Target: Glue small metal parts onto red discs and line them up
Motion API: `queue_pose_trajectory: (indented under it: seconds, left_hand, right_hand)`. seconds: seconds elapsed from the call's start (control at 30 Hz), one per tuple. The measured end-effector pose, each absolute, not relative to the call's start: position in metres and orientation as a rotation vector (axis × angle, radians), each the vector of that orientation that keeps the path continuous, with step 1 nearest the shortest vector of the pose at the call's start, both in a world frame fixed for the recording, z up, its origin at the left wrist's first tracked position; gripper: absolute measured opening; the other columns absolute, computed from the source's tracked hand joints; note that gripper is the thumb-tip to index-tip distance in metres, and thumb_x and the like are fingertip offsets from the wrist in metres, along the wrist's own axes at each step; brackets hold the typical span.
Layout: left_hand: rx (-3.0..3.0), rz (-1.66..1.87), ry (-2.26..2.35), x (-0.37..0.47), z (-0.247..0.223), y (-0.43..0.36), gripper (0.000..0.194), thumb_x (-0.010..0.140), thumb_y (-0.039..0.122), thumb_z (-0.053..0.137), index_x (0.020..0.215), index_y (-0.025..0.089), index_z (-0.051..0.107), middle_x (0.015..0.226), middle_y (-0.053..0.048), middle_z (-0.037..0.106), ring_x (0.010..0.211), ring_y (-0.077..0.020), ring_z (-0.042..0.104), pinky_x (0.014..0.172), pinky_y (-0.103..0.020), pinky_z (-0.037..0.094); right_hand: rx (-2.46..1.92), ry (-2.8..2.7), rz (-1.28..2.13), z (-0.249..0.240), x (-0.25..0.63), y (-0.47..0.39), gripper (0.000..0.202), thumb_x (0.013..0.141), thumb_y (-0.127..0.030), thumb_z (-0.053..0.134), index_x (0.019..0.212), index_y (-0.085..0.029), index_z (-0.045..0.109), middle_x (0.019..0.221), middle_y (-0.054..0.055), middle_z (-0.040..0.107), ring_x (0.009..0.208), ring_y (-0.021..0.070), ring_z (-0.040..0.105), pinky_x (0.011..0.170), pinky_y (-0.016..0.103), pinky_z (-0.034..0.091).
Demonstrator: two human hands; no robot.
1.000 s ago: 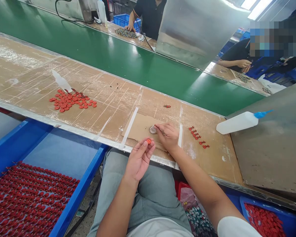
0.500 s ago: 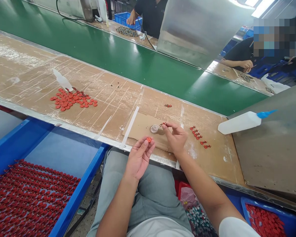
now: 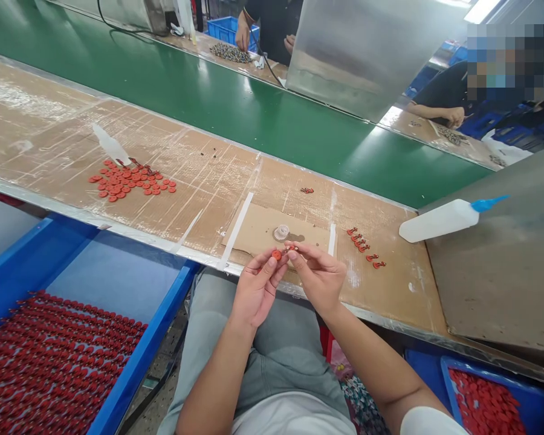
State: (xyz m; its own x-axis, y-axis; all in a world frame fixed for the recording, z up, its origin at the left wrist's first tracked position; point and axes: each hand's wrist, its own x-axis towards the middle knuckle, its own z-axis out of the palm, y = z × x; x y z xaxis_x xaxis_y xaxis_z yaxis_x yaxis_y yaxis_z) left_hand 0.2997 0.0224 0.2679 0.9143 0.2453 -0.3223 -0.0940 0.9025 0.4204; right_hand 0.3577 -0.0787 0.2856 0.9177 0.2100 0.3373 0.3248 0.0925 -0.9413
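left hand (image 3: 257, 289) pinching small red disc (image 3: 276, 255) by its rim | right hand (image 3: 317, 275) gripping tiny red clip (image 3: 292, 248), touching disc above worktop (image 3: 199, 181) edge | both look light, stiff, easily dropped: fingertip hold suits | small clear cup (image 3: 281, 232) sitting just beyond, finished red pieces (image 3: 365, 248) lying right

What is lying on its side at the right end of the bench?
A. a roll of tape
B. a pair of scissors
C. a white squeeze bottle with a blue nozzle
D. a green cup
C: the white bottle lies flat, its blue nozzle pointing right, on the bench.
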Motion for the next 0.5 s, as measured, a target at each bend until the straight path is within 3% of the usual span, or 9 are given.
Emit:
queue_pose_trajectory:
  seconds: [0.5]
  left_hand:
    - [0.426, 0.231, 0.399, 0.2981, 0.2667, 0.0208, 0.019, 0.073, 0.017, 0.075, 0.091, 0.018, 0.073, 0.099, -0.004, 0.075, 0.094, -0.0129, 0.069, 0.09, -0.023, 0.054]
  right_hand:
    - [-1.512, -0.512, -0.178, 0.2757, 0.3517, -0.0743, 0.021, 0.076, -0.018, 0.072, 0.096, -0.025, 0.073, 0.097, 0.004, 0.074, 0.089, 0.0195, 0.071, 0.083, 0.036, 0.061]
